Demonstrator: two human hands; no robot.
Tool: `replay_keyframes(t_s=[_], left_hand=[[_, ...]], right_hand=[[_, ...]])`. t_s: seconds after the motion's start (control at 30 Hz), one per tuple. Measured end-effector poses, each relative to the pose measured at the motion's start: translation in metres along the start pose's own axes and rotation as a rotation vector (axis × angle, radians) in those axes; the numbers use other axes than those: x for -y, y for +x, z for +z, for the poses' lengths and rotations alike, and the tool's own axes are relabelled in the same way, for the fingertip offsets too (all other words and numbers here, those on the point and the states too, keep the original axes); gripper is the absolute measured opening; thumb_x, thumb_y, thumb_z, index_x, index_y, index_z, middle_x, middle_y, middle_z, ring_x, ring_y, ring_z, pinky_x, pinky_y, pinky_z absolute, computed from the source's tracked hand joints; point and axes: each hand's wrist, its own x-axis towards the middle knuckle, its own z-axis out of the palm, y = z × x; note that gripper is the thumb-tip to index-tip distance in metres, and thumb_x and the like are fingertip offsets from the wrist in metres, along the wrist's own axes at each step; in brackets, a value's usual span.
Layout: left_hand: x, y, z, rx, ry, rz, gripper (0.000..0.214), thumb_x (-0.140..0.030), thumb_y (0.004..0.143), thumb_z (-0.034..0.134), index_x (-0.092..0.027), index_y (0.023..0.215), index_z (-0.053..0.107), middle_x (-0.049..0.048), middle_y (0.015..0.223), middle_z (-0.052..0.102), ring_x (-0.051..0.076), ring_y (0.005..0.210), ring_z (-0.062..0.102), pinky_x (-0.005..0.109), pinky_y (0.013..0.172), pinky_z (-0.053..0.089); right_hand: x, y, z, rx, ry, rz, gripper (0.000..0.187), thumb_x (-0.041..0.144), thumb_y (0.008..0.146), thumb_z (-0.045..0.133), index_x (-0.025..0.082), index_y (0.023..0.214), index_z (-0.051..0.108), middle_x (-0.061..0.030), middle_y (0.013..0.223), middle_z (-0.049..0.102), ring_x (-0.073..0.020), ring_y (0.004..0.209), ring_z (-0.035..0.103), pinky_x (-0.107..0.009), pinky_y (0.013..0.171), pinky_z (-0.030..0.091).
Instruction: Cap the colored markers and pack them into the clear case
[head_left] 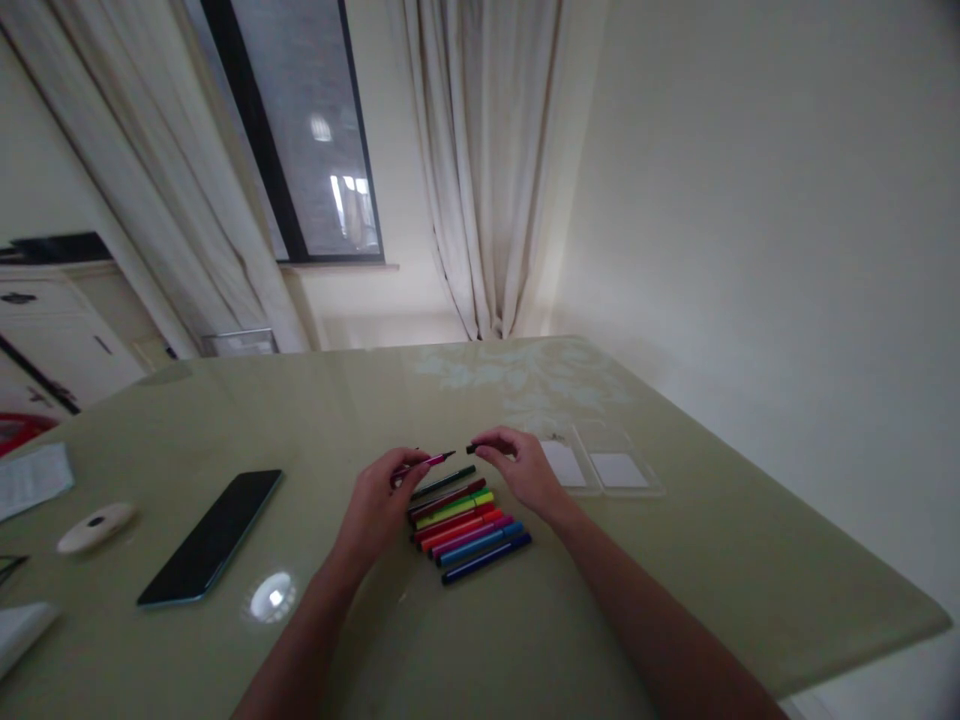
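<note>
Above green tabletop (337,410), my left hand (377,500) pinches one uncapped magenta marker (439,460), right hand (526,468) its black cap (472,449). Multicoloured markers (465,529) look capped.

Left hand (379,497) hides part of pink marker (436,460).

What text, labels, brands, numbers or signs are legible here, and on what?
None that I can read.
Row of markers: any print is too small and blurred.
Magenta marker in the left hand: same.
Paper at the left edge: too blurred to tell.
Phone-like slab: dark face, nothing legible.
White cards: nothing legible.
</note>
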Motion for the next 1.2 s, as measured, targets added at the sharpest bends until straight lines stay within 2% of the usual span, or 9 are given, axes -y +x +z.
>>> replay_keyframes(t_s=[0.1, 0.27, 0.4, 0.6, 0.7, 0.8, 0.9, 1.03, 1.2], left_hand=[[0.013, 0.003, -0.006, -0.043, 0.137, -0.066, 0.031, -0.046, 0.092, 0.056, -0.02, 0.098, 0.071, 0.0065, 0.097, 0.077, 0.023, 0.087, 0.071, 0.034, 0.082, 0.055], [0.028, 0.003, -0.007, 0.001, 0.491, -0.075, 0.027, -0.037, 0.093, 0.053, -0.021, 0.097, 0.075, 0.0076, 0.098, 0.075, 0.026, 0.093, 0.067, 0.038, 0.087, 0.05], [0.033, 0.003, -0.008, 0.002, 0.607, -0.08, 0.033, -0.038, 0.097, 0.049, -0.02, 0.103, 0.076, 0.0094, 0.106, 0.072, 0.027, 0.1, 0.064, 0.038, 0.092, 0.048], [0.04, 0.002, -0.018, -0.042, 0.799, -0.225, 0.035, -0.034, 0.099, 0.045, -0.022, 0.106, 0.076, 0.0097, 0.113, 0.071, 0.03, 0.107, 0.063, 0.039, 0.093, 0.047], [0.041, 0.002, -0.02, 0.004, 0.757, -0.245, 0.031, -0.032, 0.098, 0.046, -0.021, 0.103, 0.075, 0.0097, 0.109, 0.073, 0.029, 0.105, 0.065, 0.038, 0.092, 0.047], [0.038, 0.003, -0.019, -0.029, 0.668, -0.241, 0.028, -0.031, 0.097, 0.046, -0.021, 0.101, 0.072, 0.0095, 0.106, 0.074, 0.027, 0.103, 0.066, 0.039, 0.092, 0.048], [0.028, 0.005, -0.015, -0.067, 0.418, -0.152, 0.028, -0.036, 0.097, 0.046, -0.021, 0.101, 0.068, 0.0087, 0.105, 0.074, 0.026, 0.098, 0.067, 0.038, 0.09, 0.05], [0.01, 0.004, -0.005, -0.021, 0.116, -0.037, 0.028, -0.042, 0.093, 0.05, -0.022, 0.099, 0.068, 0.0059, 0.099, 0.074, 0.023, 0.091, 0.068, 0.035, 0.083, 0.053], [0.0, 0.001, 0.001, 0.014, 0.061, -0.006, 0.025, -0.04, 0.091, 0.053, -0.023, 0.096, 0.069, 0.0048, 0.096, 0.074, 0.022, 0.09, 0.068, 0.034, 0.081, 0.053]], right_hand=[[-0.006, 0.001, -0.002, -0.042, -0.013, 0.015, 0.014, 0.03, 0.086, 0.07, 0.02, 0.093, 0.077, -0.0051, 0.09, 0.078, -0.0209, 0.083, 0.071, -0.035, 0.081, 0.054], [-0.007, 0.0, 0.001, -0.018, -0.049, 0.02, 0.015, 0.03, 0.086, 0.068, 0.021, 0.094, 0.077, -0.0056, 0.091, 0.078, -0.021, 0.083, 0.07, -0.035, 0.08, 0.054], [-0.006, -0.001, 0.003, -0.002, -0.061, 0.025, 0.014, 0.029, 0.086, 0.068, 0.021, 0.093, 0.077, -0.0053, 0.09, 0.078, -0.021, 0.083, 0.07, -0.035, 0.08, 0.053], [-0.007, -0.001, 0.004, 0.005, -0.049, 0.035, 0.016, 0.03, 0.085, 0.069, 0.021, 0.094, 0.077, -0.0052, 0.091, 0.078, -0.0208, 0.084, 0.07, -0.035, 0.081, 0.053], [-0.006, -0.002, 0.005, 0.01, -0.047, 0.042, 0.018, 0.032, 0.085, 0.069, 0.02, 0.096, 0.077, -0.0056, 0.092, 0.078, -0.0208, 0.084, 0.07, -0.035, 0.082, 0.054], [-0.005, -0.003, 0.005, 0.009, -0.058, 0.043, 0.019, 0.034, 0.086, 0.069, 0.02, 0.096, 0.077, -0.0063, 0.092, 0.078, -0.0211, 0.083, 0.07, -0.036, 0.082, 0.054], [-0.003, -0.003, 0.004, -0.016, -0.052, 0.028, 0.019, 0.034, 0.087, 0.068, 0.02, 0.096, 0.077, -0.0062, 0.093, 0.078, -0.0212, 0.085, 0.071, -0.036, 0.083, 0.054], [-0.002, -0.003, 0.003, -0.057, -0.041, 0.012, 0.019, 0.034, 0.088, 0.067, 0.021, 0.097, 0.076, -0.0058, 0.094, 0.078, -0.0213, 0.087, 0.071, -0.036, 0.084, 0.055], [-0.001, -0.004, 0.004, -0.018, -0.023, -0.008, 0.018, 0.034, 0.088, 0.068, 0.021, 0.097, 0.077, -0.0055, 0.095, 0.078, -0.0217, 0.089, 0.071, -0.037, 0.085, 0.055]])
